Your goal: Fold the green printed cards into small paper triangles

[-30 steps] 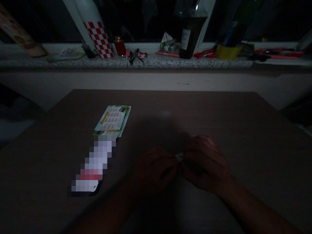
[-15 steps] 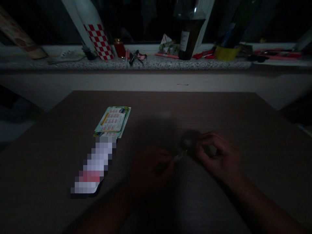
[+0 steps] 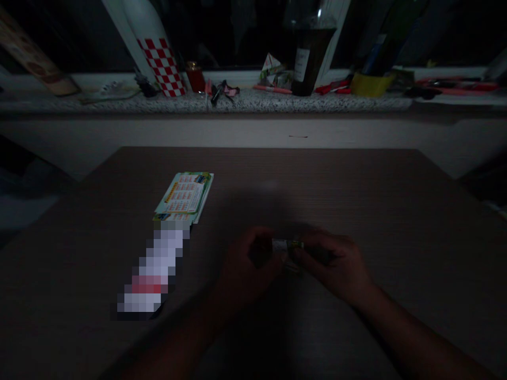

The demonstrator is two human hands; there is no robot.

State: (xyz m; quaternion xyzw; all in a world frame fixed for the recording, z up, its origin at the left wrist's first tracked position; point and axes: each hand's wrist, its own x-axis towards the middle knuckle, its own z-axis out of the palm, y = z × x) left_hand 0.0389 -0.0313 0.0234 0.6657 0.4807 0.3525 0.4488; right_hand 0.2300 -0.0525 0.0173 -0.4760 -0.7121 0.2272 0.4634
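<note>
In the head view, one small pale strip (image 3: 287,245) is held between two hands, left hand (image 3: 247,269) and right hand (image 3: 336,266), fingers closed on it, low over the bench (image 3: 356,184). One calendar card (image 3: 184,194) is seen well to the left.
</note>
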